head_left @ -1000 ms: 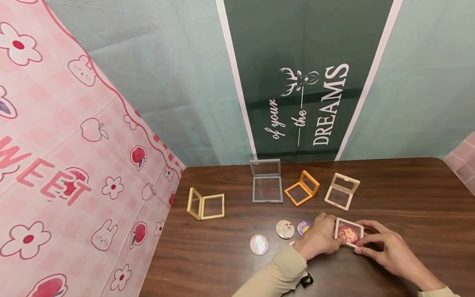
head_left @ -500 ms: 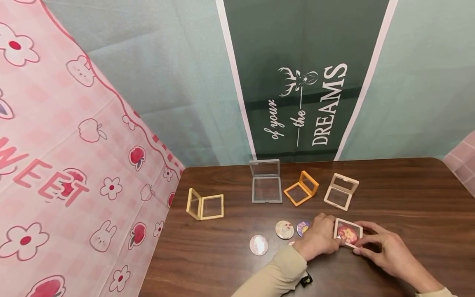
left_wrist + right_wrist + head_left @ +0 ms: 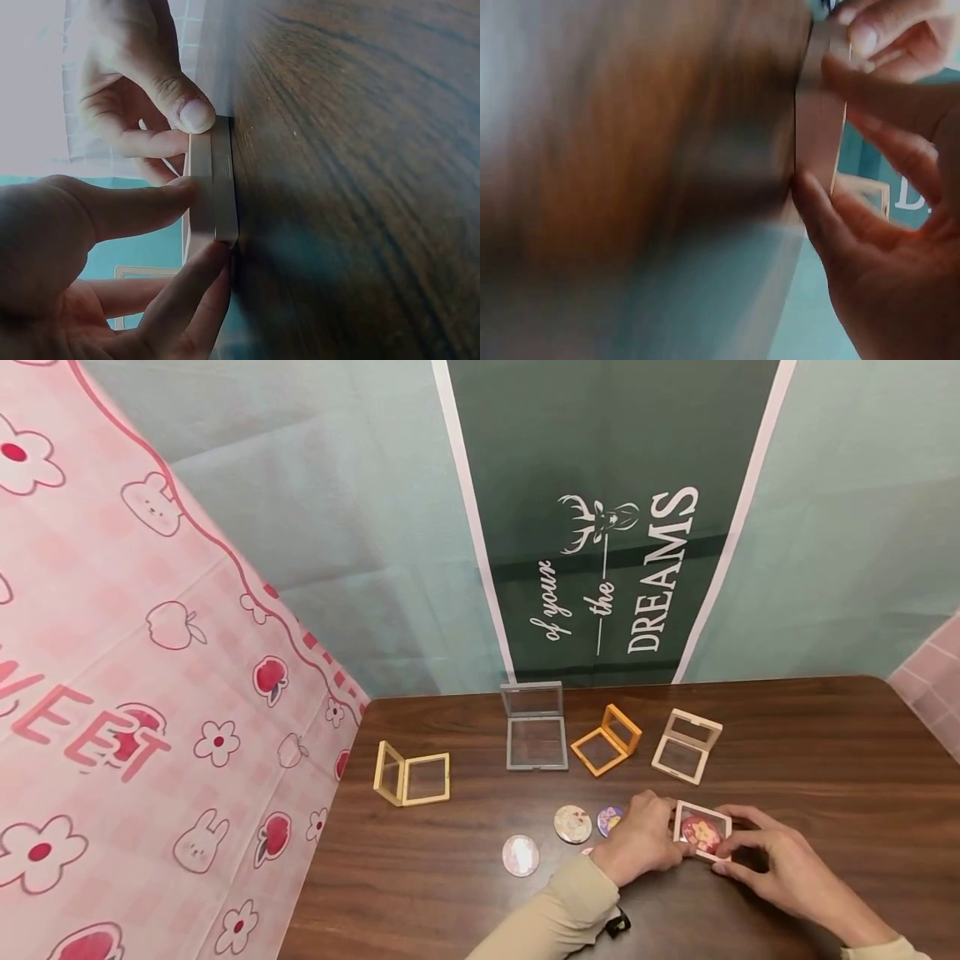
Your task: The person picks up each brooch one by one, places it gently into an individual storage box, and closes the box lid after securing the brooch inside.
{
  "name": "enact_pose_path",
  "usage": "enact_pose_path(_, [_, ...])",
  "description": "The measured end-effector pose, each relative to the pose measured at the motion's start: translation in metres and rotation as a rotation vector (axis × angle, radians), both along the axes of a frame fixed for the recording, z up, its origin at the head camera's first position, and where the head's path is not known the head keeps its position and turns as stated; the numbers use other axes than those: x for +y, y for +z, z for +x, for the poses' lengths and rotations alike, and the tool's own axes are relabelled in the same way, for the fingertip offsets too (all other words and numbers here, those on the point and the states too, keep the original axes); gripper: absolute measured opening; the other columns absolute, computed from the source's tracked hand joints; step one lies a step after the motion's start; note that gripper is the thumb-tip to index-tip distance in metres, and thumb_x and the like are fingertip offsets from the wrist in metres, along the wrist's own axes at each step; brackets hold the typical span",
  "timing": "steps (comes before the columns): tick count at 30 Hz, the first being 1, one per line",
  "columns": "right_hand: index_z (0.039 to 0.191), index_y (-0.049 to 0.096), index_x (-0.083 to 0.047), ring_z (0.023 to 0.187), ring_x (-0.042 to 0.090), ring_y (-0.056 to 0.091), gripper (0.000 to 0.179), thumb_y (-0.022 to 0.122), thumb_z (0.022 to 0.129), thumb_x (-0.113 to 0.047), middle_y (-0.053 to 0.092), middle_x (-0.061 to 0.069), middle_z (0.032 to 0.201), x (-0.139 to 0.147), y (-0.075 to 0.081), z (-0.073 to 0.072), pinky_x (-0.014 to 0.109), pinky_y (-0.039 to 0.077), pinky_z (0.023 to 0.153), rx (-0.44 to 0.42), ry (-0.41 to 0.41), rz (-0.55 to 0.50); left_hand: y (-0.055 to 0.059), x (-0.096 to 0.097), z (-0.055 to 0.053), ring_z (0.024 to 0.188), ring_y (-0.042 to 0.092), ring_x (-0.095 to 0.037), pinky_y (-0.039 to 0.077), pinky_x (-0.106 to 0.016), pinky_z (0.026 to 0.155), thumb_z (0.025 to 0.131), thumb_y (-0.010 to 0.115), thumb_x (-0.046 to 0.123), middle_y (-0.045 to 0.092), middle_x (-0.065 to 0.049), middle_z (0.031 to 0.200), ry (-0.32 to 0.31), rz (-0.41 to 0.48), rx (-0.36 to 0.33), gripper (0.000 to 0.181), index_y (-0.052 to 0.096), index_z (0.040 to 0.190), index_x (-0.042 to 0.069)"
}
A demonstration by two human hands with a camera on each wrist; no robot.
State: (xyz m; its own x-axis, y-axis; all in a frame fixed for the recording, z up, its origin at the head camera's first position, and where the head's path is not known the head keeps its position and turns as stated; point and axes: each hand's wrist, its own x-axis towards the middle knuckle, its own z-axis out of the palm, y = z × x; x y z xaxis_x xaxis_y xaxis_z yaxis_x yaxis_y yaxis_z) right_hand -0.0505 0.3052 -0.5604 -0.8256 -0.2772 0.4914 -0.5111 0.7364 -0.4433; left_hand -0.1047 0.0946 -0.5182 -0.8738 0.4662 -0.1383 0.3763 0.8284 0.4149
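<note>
A small square display case [image 3: 703, 808] with a pale pink frame is closed on the table, a round red badge [image 3: 701, 833] with a yellow star showing through its clear top. My left hand [image 3: 641, 839] holds the case by its left side. From the right, my right hand [image 3: 780, 864] pinches the opposite side between thumb and fingers. The left wrist view shows the frame's edge [image 3: 223, 180] with two layers pressed together, low against the table. Fingertips of both hands lie along the case edge [image 3: 821, 135] in the right wrist view.
Open cases stand behind: yellow [image 3: 426, 778], grey [image 3: 537, 768], orange [image 3: 600, 768] and cream [image 3: 678, 772]. Left of my hands lie a pink badge [image 3: 521, 856], a cream badge [image 3: 573, 824] and a purple badge [image 3: 608, 820]; another pink one is mostly hidden by my left arm.
The head view has shifted slightly, so everything sits a little further left. Both hands keep their hold on the pink case, which stays in place.
</note>
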Motion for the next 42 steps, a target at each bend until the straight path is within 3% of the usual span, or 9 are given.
enact_pose_path(5, [0.082,0.072,-0.041,0.099,-0.001,0.065,0.049,0.104,0.058,-0.012,0.072,0.002,0.114,0.008,0.012,-0.007,0.004,0.039,0.086,-0.04,0.013,-0.023,-0.001,0.001,0.001,0.08,0.049,0.002,0.04,-0.011,0.065,0.081,0.093,0.043,0.053,0.012,0.084,-0.035,0.027,-0.006,0.032,0.074,0.098,0.024])
enact_pose_path(11, [0.1,0.076,-0.02,0.092,-0.012,0.06,0.02,0.09,0.086,-0.016,0.076,0.006,0.103,0.021,0.03,-0.037,0.006,0.045,0.076,-0.197,-0.147,-0.062,-0.002,0.003,0.001,0.08,0.048,0.004,0.037,-0.009,0.064,0.079,0.095,0.044,0.055,0.014,0.084,-0.074,0.057,-0.01,0.038,0.077,0.107,0.026])
enact_pose_path(16, [0.124,0.065,0.003,0.088,-0.011,0.061,0.042,0.083,0.094,-0.021,0.074,0.026,0.11,0.026,0.037,-0.075,0.016,0.053,0.068,-0.33,-0.171,-0.075,0.001,0.001,0.0,0.081,0.048,0.005,0.037,-0.009,0.064,0.079,0.095,0.045,0.056,0.015,0.088,-0.054,0.049,-0.038,0.041,0.077,0.111,0.027])
enact_pose_path(19, [0.13,0.061,0.006,0.086,-0.006,0.066,0.049,0.082,0.096,-0.022,0.073,0.03,0.114,0.026,0.039,-0.095,0.021,0.053,0.066,-0.359,-0.156,-0.051,0.005,-0.002,-0.001,0.08,0.049,0.007,0.038,-0.008,0.064,0.08,0.095,0.042,0.06,0.016,0.091,-0.037,0.063,-0.059,0.045,0.076,0.117,0.025])
enact_pose_path(22, [0.127,0.063,0.004,0.086,0.006,0.071,0.043,0.079,0.098,-0.025,0.076,0.025,0.109,0.024,0.038,-0.108,0.024,0.052,0.067,-0.384,-0.152,-0.027,0.01,-0.009,-0.002,0.077,0.051,0.009,0.04,-0.007,0.065,0.084,0.092,0.03,0.063,0.016,0.097,-0.013,0.109,-0.084,0.041,0.074,0.119,0.023])
enact_pose_path(25, [0.113,0.068,-0.002,0.086,0.02,0.074,0.027,0.078,0.099,-0.023,0.078,0.018,0.1,0.022,0.034,-0.114,0.028,0.051,0.067,-0.383,-0.157,-0.016,0.014,-0.017,-0.004,0.079,0.055,0.009,0.042,-0.007,0.067,0.085,0.088,0.019,0.065,0.015,0.101,-0.021,0.125,-0.061,0.039,0.073,0.121,0.021])
enact_pose_path(29, [0.1,0.068,-0.006,0.085,0.03,0.071,0.014,0.078,0.098,-0.016,0.076,0.014,0.094,0.021,0.028,-0.114,0.036,0.05,0.067,-0.364,-0.165,-0.003,0.018,-0.031,-0.007,0.087,0.06,0.003,0.045,-0.011,0.07,0.083,0.087,0.017,0.067,0.013,0.103,-0.052,0.062,0.036,0.042,0.074,0.122,0.021])
enact_pose_path(37, [0.107,0.068,0.0,0.088,0.046,0.066,0.013,0.071,0.102,-0.011,0.071,0.027,0.097,0.023,0.024,-0.115,0.061,0.052,0.073,-0.392,-0.193,0.012,0.017,-0.058,-0.014,0.096,0.063,-0.005,0.048,-0.013,0.079,0.078,0.091,0.027,0.069,0.012,0.105,-0.088,-0.092,0.157,0.042,0.078,0.118,0.025])
enact_pose_path(42, [0.113,0.07,0.004,0.087,0.044,0.065,0.018,0.072,0.102,-0.01,0.071,0.032,0.104,0.022,0.025,-0.118,0.06,0.052,0.073,-0.378,-0.184,0.003,0.015,-0.07,-0.017,0.092,0.06,-0.006,0.044,-0.017,0.077,0.078,0.091,0.037,0.071,0.016,0.106,-0.069,-0.182,0.195,0.037,0.08,0.114,0.033])
